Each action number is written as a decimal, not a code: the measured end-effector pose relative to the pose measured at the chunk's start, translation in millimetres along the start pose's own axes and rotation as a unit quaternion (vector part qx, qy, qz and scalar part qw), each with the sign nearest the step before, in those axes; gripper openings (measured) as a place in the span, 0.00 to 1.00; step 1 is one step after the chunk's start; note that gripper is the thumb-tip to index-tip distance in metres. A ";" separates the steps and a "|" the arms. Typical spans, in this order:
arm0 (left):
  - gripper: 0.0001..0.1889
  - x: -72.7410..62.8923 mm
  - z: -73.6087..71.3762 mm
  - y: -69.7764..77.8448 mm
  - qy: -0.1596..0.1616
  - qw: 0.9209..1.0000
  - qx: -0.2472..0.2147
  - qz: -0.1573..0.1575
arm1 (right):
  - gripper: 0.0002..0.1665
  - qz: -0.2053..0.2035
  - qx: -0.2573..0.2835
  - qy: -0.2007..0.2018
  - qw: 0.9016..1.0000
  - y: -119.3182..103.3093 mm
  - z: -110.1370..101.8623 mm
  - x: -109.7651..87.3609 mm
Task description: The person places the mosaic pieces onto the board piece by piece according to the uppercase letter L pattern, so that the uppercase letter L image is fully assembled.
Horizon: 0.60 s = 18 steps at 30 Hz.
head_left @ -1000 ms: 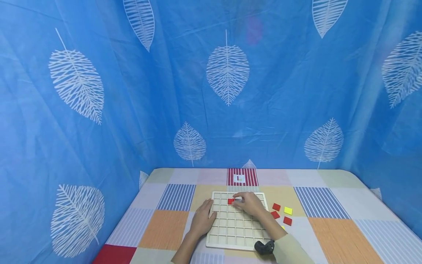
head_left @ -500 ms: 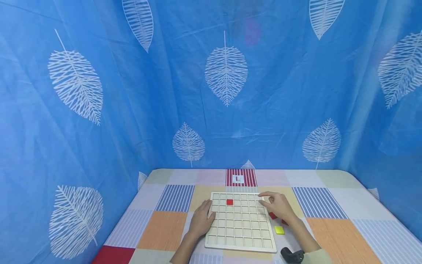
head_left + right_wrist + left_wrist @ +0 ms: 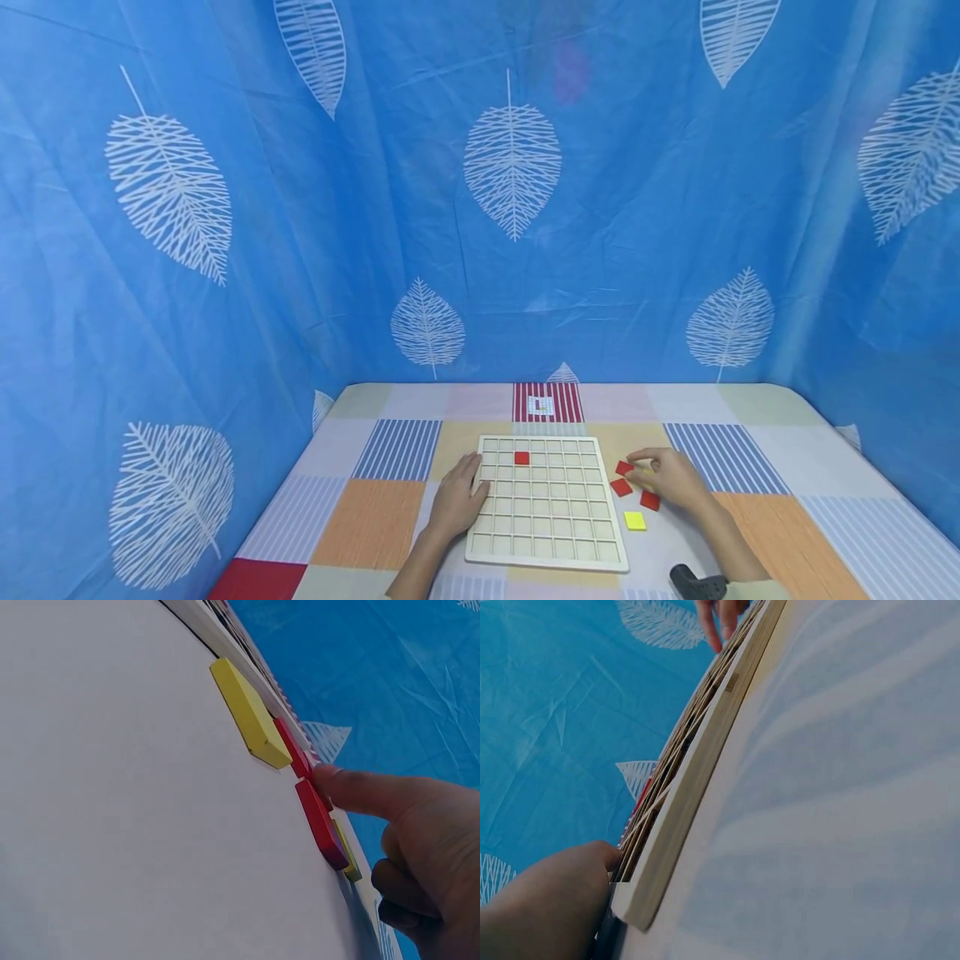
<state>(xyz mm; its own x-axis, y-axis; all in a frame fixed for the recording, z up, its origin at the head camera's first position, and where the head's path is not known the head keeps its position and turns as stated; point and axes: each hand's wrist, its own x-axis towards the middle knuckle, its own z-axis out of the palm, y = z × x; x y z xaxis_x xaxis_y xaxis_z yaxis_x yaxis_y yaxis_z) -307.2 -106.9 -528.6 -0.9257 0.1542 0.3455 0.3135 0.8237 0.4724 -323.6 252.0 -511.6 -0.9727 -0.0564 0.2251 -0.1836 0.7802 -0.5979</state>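
A pale wooden grid board point(image 3: 545, 563) lies on the table, with one red square tile point(image 3: 522, 458) in a cell near its far edge. My left hand point(image 3: 456, 500) rests on the board's left edge, also seen in the left wrist view, where the hand point(image 3: 555, 900) touches the board's corner. Right of the board, my right hand point(image 3: 675, 479) reaches to a loose red tile point(image 3: 623, 468), thumb and index finger spread about it. Whether they grip it is unclear. Close by lie two more red tiles, a yellow tile point(image 3: 635, 521) and another yellow one partly behind the fingers.
A small printed grid card point(image 3: 541, 406) sits at the table's far side. The patchwork tablecloth point(image 3: 375, 521) covers the table. A blue leaf-patterned curtain point(image 3: 600, 250) hangs behind and on both sides. A black device point(image 3: 697, 583) is on the right wrist.
My right hand has left the red tile in the grid and moved right, off the board, to the loose tiles. My left hand has stayed on the board's edge.
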 end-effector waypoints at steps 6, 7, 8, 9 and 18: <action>0.26 0.6 0.6 -0.2 -0.001 1.000 0.004 -0.003 | 0.19 -0.001 -0.013 -0.006 1.000 0.7 -0.5 -0.9; 0.26 0.6 0.5 -0.1 -0.002 1.000 0.004 -0.003 | 0.19 -0.004 -0.012 -0.002 1.000 -0.4 -0.8 -0.7; 0.26 0.6 0.4 -0.2 -0.002 1.000 0.005 -0.004 | 0.19 -0.007 -0.010 0.002 1.000 -2.0 -0.9 -0.2; 0.26 0.5 0.4 -0.3 -0.002 1.000 0.005 -0.004 | 0.20 -0.011 -0.009 0.007 1.000 -4.2 -0.8 0.2; 0.26 -0.8 -0.5 -0.3 -0.004 1.000 -0.001 -0.001 | 0.19 -0.077 0.003 0.026 0.997 -51.6 12.7 11.6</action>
<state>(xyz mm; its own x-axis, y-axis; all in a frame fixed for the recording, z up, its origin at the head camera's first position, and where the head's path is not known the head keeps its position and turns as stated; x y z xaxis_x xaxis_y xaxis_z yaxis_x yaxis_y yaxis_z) -306.4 -107.5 -528.7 -0.9277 0.1566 0.3388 0.3120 0.8235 0.4739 -327.1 203.1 -487.9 -0.9241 -0.1435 0.3542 -0.3317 0.7615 -0.5569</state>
